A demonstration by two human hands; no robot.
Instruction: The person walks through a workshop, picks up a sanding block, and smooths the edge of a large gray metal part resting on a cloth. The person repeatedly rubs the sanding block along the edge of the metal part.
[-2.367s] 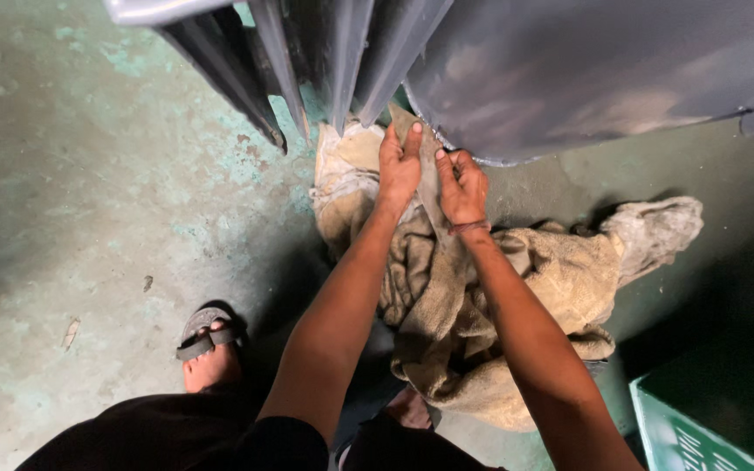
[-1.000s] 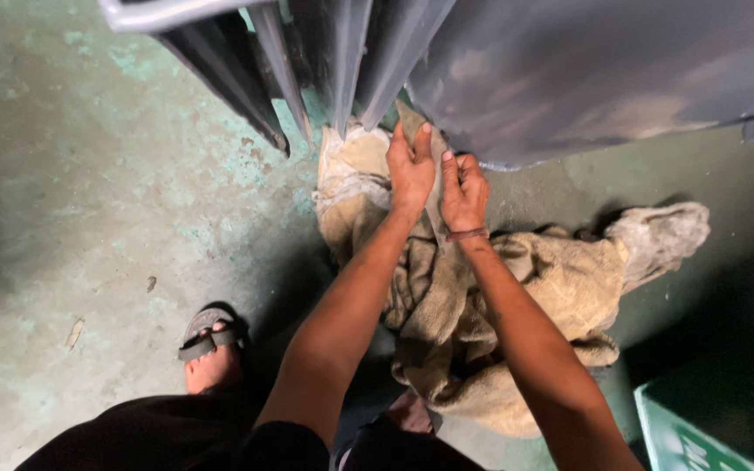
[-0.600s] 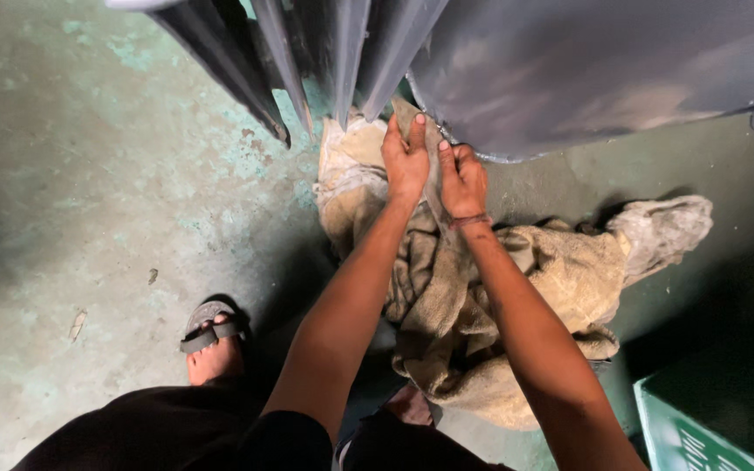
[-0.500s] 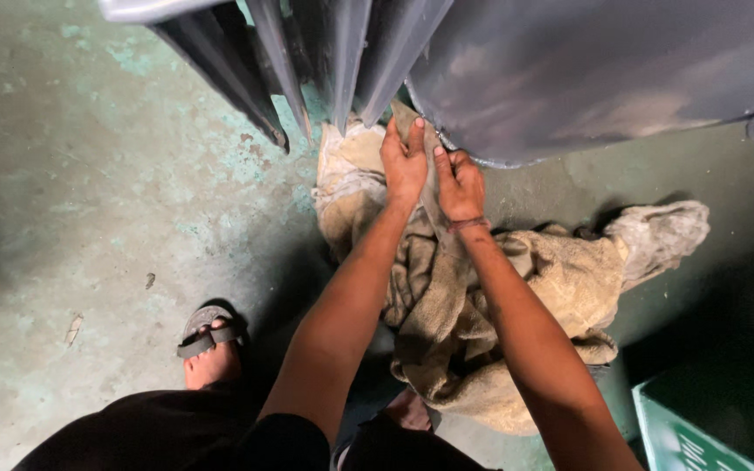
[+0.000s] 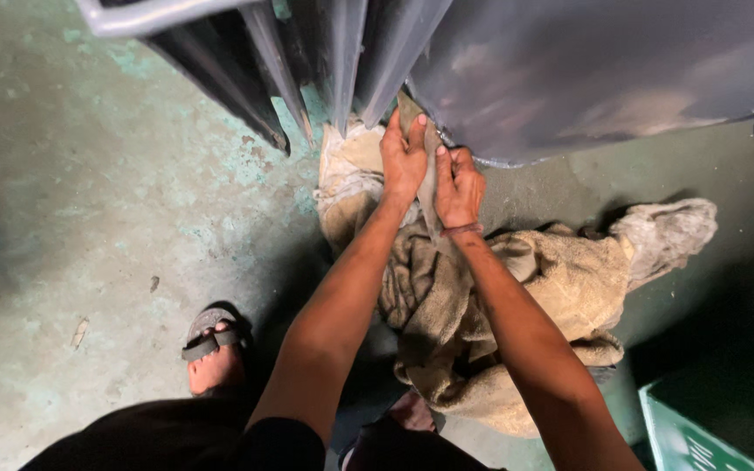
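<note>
A crumpled tan cloth (image 5: 517,305) lies on the green concrete floor below a grey metal body (image 5: 586,70). My left hand (image 5: 403,157) and my right hand (image 5: 458,185) are side by side at the lower edge of the metal. Both grip a raised fold of the cloth (image 5: 428,187) that runs up between them to the metal edge. The left hand's fingers reach up against the metal; the right hand is clenched around the fold, a thin band on its wrist.
Grey metal bars (image 5: 281,78) slant down at the upper left. My sandalled foot (image 5: 211,349) stands on the floor at lower left. A green crate corner (image 5: 700,436) sits at the lower right. A second pale cloth (image 5: 346,174) lies under the bars.
Both hands stay on the cloth fold at the metal edge, shifting only slightly. The view wobbles a little.
</note>
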